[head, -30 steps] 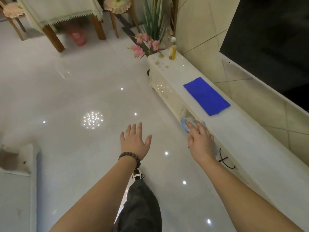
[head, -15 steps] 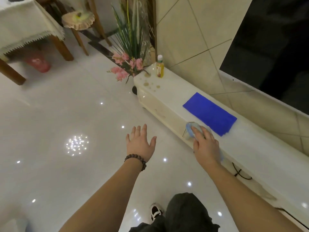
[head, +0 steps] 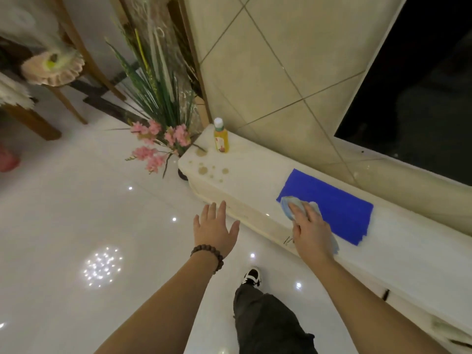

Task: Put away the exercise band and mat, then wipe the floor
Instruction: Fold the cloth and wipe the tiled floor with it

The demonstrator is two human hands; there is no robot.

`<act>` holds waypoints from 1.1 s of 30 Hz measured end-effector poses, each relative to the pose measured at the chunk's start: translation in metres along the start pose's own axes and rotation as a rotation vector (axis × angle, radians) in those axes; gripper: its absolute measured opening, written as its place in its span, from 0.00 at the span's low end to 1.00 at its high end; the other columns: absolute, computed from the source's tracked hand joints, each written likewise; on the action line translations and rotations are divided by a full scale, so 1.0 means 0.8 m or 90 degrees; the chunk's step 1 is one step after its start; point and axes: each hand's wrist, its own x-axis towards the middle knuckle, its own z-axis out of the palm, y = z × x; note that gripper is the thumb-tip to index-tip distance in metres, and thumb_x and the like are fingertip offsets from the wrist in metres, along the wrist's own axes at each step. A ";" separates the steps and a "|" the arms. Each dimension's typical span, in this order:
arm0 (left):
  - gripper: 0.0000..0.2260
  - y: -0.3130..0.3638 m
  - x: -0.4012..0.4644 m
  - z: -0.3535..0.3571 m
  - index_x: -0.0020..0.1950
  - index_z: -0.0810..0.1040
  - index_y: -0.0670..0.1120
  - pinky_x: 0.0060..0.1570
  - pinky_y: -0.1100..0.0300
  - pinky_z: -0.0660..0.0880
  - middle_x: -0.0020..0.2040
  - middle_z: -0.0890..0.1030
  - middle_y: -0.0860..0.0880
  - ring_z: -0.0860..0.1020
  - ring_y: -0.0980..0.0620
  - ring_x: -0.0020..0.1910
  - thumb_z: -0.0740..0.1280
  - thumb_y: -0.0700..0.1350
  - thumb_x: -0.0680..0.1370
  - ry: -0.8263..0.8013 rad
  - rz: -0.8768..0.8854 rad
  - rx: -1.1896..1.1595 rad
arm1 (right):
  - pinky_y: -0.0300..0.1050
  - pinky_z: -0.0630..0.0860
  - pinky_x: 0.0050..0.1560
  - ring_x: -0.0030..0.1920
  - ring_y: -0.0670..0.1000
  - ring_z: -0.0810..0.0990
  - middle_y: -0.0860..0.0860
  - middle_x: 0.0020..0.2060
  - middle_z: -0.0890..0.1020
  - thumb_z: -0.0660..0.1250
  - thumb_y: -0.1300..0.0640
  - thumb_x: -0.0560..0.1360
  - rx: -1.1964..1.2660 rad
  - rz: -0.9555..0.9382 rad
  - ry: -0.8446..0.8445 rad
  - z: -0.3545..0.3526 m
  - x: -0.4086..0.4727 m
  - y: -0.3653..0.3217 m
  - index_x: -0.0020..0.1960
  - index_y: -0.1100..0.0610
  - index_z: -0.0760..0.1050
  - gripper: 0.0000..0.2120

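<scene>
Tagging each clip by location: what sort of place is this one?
Most likely a home living room beside a dining area. A dark TV screen hangs above a long white cabinet, a vase of artificial flowers stands on the glossy tiled floor, and a cushioned wooden chair sits further back.

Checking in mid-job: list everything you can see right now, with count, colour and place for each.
blue mat: one, bright blue, flat on the cabinet top
light blue cloth: one, pale blue, at the mat's near corner, under the right hand
cabinet: one, white, along the tiled wall
bottle: one, yellow with white cap, upright at the cabinet's far end
stains: several, brownish, near the bottle
flower arrangement: one, pink and green, on the floor beside the cabinet end
left hand: open, over the floor
right hand: on the cloth
</scene>
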 end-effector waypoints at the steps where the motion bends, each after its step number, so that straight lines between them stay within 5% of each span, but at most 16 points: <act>1: 0.30 -0.004 0.025 -0.009 0.79 0.48 0.50 0.75 0.46 0.49 0.78 0.54 0.47 0.49 0.48 0.77 0.50 0.61 0.80 -0.010 0.008 0.009 | 0.52 0.75 0.56 0.63 0.55 0.73 0.53 0.70 0.67 0.60 0.57 0.79 0.005 0.011 0.001 0.001 0.018 -0.009 0.74 0.47 0.60 0.25; 18: 0.31 0.012 0.281 -0.093 0.78 0.50 0.48 0.74 0.48 0.52 0.78 0.56 0.47 0.52 0.47 0.77 0.53 0.61 0.80 -0.089 0.202 -0.032 | 0.53 0.74 0.57 0.60 0.56 0.74 0.51 0.72 0.64 0.56 0.56 0.80 0.104 0.128 0.015 0.002 0.209 -0.123 0.74 0.45 0.58 0.23; 21: 0.26 0.015 0.315 -0.103 0.76 0.60 0.46 0.69 0.55 0.62 0.72 0.68 0.46 0.65 0.47 0.71 0.57 0.56 0.81 -0.140 0.219 -0.195 | 0.45 0.75 0.51 0.54 0.52 0.76 0.50 0.71 0.64 0.56 0.56 0.80 0.162 0.134 0.068 0.002 0.234 -0.150 0.74 0.44 0.59 0.23; 23: 0.17 0.022 0.335 -0.106 0.68 0.73 0.45 0.59 0.59 0.69 0.61 0.78 0.45 0.75 0.47 0.61 0.60 0.50 0.81 -0.203 0.189 -0.349 | 0.30 0.70 0.44 0.51 0.43 0.73 0.48 0.69 0.66 0.57 0.56 0.81 0.233 0.139 0.097 0.000 0.253 -0.172 0.72 0.46 0.62 0.21; 25: 0.10 0.029 0.351 -0.105 0.56 0.80 0.45 0.54 0.56 0.75 0.50 0.83 0.46 0.80 0.48 0.52 0.61 0.45 0.81 -0.274 0.153 -0.489 | 0.28 0.72 0.38 0.45 0.40 0.74 0.47 0.63 0.71 0.58 0.57 0.80 0.370 0.168 0.101 0.000 0.272 -0.190 0.68 0.48 0.65 0.17; 29: 0.09 0.037 0.369 -0.097 0.57 0.79 0.45 0.43 0.60 0.80 0.48 0.83 0.48 0.82 0.52 0.47 0.62 0.41 0.80 -0.376 0.063 -0.682 | 0.30 0.75 0.47 0.54 0.44 0.74 0.46 0.59 0.69 0.64 0.53 0.77 0.506 0.284 0.133 0.013 0.302 -0.200 0.66 0.51 0.66 0.18; 33: 0.11 0.041 0.379 -0.073 0.61 0.76 0.42 0.49 0.50 0.81 0.52 0.83 0.43 0.82 0.48 0.51 0.66 0.40 0.78 -0.405 0.041 -0.720 | 0.29 0.74 0.41 0.50 0.44 0.76 0.43 0.49 0.76 0.66 0.49 0.76 0.599 0.383 0.119 0.025 0.317 -0.191 0.63 0.49 0.70 0.17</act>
